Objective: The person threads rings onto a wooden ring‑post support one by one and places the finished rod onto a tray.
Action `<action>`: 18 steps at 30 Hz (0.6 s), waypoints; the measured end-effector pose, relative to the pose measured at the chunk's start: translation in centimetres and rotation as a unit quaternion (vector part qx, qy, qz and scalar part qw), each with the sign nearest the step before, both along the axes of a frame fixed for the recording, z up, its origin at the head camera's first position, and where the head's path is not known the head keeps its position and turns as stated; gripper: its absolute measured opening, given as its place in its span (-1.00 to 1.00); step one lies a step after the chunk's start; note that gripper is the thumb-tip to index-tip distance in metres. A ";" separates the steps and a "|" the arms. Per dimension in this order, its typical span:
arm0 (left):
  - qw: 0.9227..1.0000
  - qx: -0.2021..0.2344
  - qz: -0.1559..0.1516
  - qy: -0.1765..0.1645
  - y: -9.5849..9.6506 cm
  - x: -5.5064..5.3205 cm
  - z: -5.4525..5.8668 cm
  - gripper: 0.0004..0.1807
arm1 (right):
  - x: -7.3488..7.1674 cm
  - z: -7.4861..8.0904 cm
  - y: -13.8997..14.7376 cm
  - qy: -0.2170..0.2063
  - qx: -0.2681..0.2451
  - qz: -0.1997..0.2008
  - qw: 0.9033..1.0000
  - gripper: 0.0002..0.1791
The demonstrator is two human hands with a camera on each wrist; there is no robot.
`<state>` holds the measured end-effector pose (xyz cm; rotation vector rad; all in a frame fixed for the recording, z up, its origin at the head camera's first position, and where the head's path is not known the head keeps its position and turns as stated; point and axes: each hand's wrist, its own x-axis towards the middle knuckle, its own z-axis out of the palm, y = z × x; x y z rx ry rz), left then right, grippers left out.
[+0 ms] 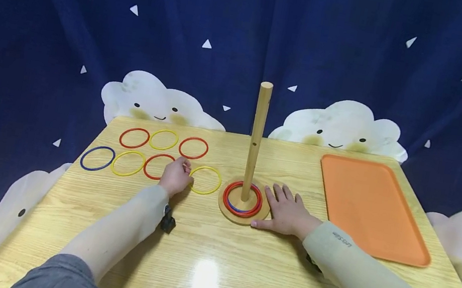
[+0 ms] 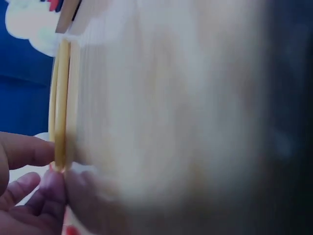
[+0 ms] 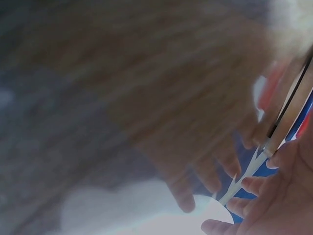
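Pinching yellow ring (image 2: 61, 103), orange tray (image 1: 372, 207) visible only from head

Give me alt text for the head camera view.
A person's left hand pinches a yellow ring on a wooden table, while the right hand rests by a wooden post with red and blue rings around its foot. Six more rings lie at left, an orange tray at right.

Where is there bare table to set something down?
Bare tabletop lies between the forearms, in front of the pole stand, and behind the right hand, between the stand and orange tray. The tray is bare. Crowded: left of the stand, where seven rings lie and the left hand pinches a yellow one.
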<state>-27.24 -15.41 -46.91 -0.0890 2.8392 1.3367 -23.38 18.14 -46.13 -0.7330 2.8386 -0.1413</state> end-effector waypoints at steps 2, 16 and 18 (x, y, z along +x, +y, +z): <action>0.999 -0.037 -0.003 0.007 -0.1 0.0 0.4 -0.71 | 0.0 0.0 -0.1 0.001 -0.003 -0.002 1.000 0.24; 0.977 -0.181 -0.101 -0.057 -1.9 -0.5 3.3 -0.55 | 0.0 0.1 -0.2 -0.006 0.001 -0.005 1.000 0.26; 0.973 -0.188 -0.116 -0.067 -2.3 -0.5 3.8 -0.57 | 0.1 0.2 -0.2 -0.007 0.002 -0.006 1.000 0.26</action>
